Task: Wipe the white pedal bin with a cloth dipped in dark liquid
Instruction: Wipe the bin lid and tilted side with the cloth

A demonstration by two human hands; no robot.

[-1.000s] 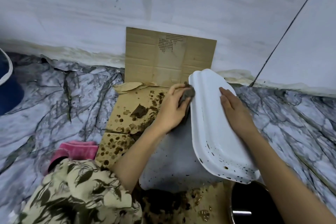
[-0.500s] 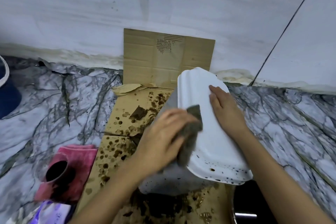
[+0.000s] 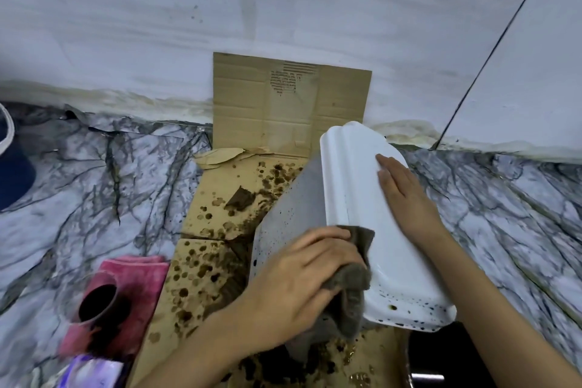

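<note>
The white pedal bin (image 3: 352,186) lies tilted on stained cardboard, its lid facing up and right, with dark specks along the near lid edge. My left hand (image 3: 302,274) grips a dark brown-grey cloth (image 3: 356,277) and presses it against the near left edge of the lid. My right hand (image 3: 406,195) rests flat, fingers together, on top of the lid toward its far end. The bin's grey side wall (image 3: 293,214) shows small dark spots.
Spattered cardboard (image 3: 204,264) covers the marble floor, with another sheet (image 3: 283,104) leaning on the wall. A cup of dark liquid (image 3: 97,302) stands on a pink cloth (image 3: 138,274) at lower left. A blue bucket (image 3: 12,167) is far left; a dark round container (image 3: 441,359) sits bottom right.
My left hand has slid the cloth from the far end of the lid edge down toward the near end. The right hand has stayed on the lid. The view has shifted slightly.
</note>
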